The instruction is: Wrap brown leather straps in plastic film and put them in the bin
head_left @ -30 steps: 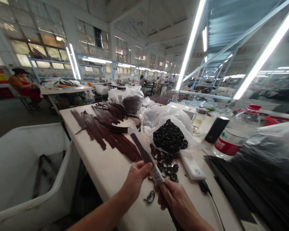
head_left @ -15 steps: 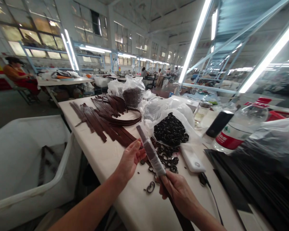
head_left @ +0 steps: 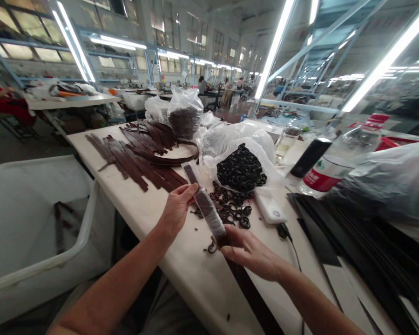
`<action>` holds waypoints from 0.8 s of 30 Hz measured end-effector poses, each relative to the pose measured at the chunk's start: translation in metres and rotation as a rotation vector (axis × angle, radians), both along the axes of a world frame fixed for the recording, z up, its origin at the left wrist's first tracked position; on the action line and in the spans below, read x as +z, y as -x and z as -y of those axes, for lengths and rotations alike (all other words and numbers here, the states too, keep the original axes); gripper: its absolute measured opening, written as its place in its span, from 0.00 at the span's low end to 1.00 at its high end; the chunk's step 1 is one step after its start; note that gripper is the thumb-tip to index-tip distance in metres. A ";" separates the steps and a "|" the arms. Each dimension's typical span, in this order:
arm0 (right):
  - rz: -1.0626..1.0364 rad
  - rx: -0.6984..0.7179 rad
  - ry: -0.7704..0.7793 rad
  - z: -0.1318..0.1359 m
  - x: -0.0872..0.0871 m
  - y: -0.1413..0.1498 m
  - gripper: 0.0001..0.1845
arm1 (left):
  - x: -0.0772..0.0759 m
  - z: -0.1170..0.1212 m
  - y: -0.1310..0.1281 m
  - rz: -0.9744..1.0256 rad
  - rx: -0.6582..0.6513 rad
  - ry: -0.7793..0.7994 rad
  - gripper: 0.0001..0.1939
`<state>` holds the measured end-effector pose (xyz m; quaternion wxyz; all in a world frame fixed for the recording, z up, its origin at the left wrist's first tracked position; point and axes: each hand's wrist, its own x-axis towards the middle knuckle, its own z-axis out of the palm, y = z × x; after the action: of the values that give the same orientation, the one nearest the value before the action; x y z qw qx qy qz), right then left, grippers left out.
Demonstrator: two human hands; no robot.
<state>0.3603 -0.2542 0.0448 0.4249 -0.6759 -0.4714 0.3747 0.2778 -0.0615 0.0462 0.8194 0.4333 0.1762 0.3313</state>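
A long dark brown belt strap point(head_left: 249, 291) runs up from the table's front edge, its upper end covered by a clear plastic sleeve point(head_left: 209, 214). My left hand point(head_left: 173, 209) is closed, thumb and fingers pinching the sleeved strap near its tip. Lower down, my right hand point(head_left: 253, 251) grips the strap just below the sleeve, thumb on top. Beneath and beyond the strap lie loose dark rings point(head_left: 233, 207), spilling from a clear bag filled with black rings point(head_left: 242, 167). More brown straps point(head_left: 136, 167) lie fanned out beyond my left hand.
A white bin point(head_left: 87, 223) stands left of the cream table point(head_left: 125, 204). On the right are a white power bank point(head_left: 269, 204) with a cable, a black cylinder point(head_left: 310, 157), a large water bottle point(head_left: 330, 172) and stacked black strips point(head_left: 363, 251). A person point(head_left: 3, 100) sits far left.
My left hand has closed on the sleeved end of the strap; before, its fingers were beside it. My right hand's hold has turned, thumb now on top. The camera view has shifted.
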 end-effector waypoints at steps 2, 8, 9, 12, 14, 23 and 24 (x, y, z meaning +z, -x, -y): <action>-0.073 -0.053 -0.062 -0.001 -0.001 0.001 0.23 | -0.004 0.012 0.001 -0.030 -0.067 -0.078 0.14; -0.401 -0.191 -0.013 -0.009 -0.025 0.011 0.28 | -0.017 0.036 -0.005 -0.067 -0.138 -0.048 0.13; -0.415 -0.192 -0.002 -0.009 -0.027 0.012 0.28 | -0.016 0.032 -0.008 -0.051 -0.120 -0.009 0.14; -0.458 -0.184 0.063 -0.010 -0.029 0.014 0.28 | -0.011 0.010 -0.014 -0.010 -0.056 0.098 0.16; -0.507 -0.164 0.133 -0.010 -0.028 0.018 0.29 | -0.007 -0.007 -0.016 0.015 -0.001 0.131 0.16; -0.541 -0.166 0.082 -0.010 -0.029 0.026 0.31 | -0.005 -0.029 -0.008 -0.003 0.015 0.118 0.17; -0.523 -0.201 0.037 -0.011 -0.030 0.026 0.31 | -0.006 -0.024 -0.008 -0.010 0.002 0.111 0.18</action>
<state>0.3340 -0.2431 0.0144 0.5549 -0.6071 -0.2695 0.5010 0.2858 -0.0378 0.0404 0.8409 0.3888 0.1989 0.3195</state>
